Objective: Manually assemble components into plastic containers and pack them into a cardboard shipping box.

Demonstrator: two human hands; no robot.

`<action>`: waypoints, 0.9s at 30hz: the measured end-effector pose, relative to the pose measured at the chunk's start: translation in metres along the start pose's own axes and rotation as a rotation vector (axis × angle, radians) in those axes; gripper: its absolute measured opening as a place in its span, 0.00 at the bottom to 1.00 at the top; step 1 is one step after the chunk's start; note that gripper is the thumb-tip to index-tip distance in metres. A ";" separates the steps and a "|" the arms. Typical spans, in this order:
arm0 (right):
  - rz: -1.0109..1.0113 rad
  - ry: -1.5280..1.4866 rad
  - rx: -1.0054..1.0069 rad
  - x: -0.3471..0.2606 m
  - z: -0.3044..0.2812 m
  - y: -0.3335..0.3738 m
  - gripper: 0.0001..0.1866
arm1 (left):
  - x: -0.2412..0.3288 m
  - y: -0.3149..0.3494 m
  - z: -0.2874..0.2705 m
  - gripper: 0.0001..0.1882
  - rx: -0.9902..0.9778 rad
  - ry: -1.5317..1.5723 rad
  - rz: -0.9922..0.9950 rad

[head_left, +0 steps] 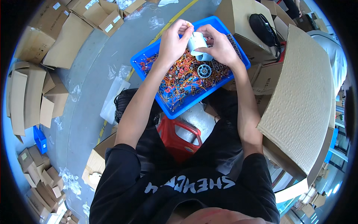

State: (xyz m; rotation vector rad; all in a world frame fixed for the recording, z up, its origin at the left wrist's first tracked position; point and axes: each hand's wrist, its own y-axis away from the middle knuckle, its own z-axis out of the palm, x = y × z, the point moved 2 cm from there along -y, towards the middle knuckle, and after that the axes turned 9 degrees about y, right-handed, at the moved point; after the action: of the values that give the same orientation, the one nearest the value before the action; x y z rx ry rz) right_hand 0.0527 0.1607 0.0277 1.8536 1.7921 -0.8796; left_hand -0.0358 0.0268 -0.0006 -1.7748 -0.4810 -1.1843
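Both hands raised over the far edge of a blue tray [147, 50]. Right hand [220, 46] clamped on a white roll of tape [197, 44]. Left hand [172, 42] closed too, fingertips [188, 25] pinching a small orange piece just above the roll. Tray full of tangled orange wires [179, 78]; a round grey spool [204, 70] lies among them near the right edge. Cardboard boxes [298, 100] all around on the floor.

Grey floor [84, 71], cardboard boxes [31, 93], yellow line [175, 18]
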 end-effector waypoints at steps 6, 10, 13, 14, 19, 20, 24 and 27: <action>-0.086 -0.065 -0.019 0.012 -0.004 0.007 0.26 | -0.006 -0.004 0.012 0.06 0.041 0.264 -0.099; -0.076 -0.105 -0.010 0.030 -0.009 0.010 0.25 | 0.007 -0.001 0.019 0.06 -0.025 0.171 -0.046; -0.016 -0.116 0.055 0.039 -0.012 0.008 0.25 | 0.011 0.000 0.023 0.06 -0.058 0.075 0.006; -0.019 -0.108 0.076 0.042 -0.013 0.009 0.25 | 0.012 0.000 0.026 0.06 -0.079 0.028 0.037; -0.044 -0.073 0.108 0.041 -0.016 0.010 0.24 | 0.018 -0.005 0.031 0.08 -0.009 0.166 -0.081; -0.053 -0.062 0.104 0.040 -0.016 0.010 0.24 | 0.018 -0.006 0.032 0.08 -0.009 0.164 -0.081; -0.036 -0.034 0.163 0.039 -0.017 0.010 0.25 | 0.015 -0.009 0.034 0.07 0.050 0.266 -0.123; -0.001 -0.073 0.177 0.035 -0.018 0.012 0.25 | 0.019 -0.003 0.033 0.07 0.031 0.163 -0.033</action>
State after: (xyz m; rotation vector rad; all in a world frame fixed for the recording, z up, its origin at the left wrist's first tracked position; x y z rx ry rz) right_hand 0.0665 0.1974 0.0151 1.9003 1.7190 -1.1239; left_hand -0.0119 0.0533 0.0134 -1.6335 -0.4316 -1.3261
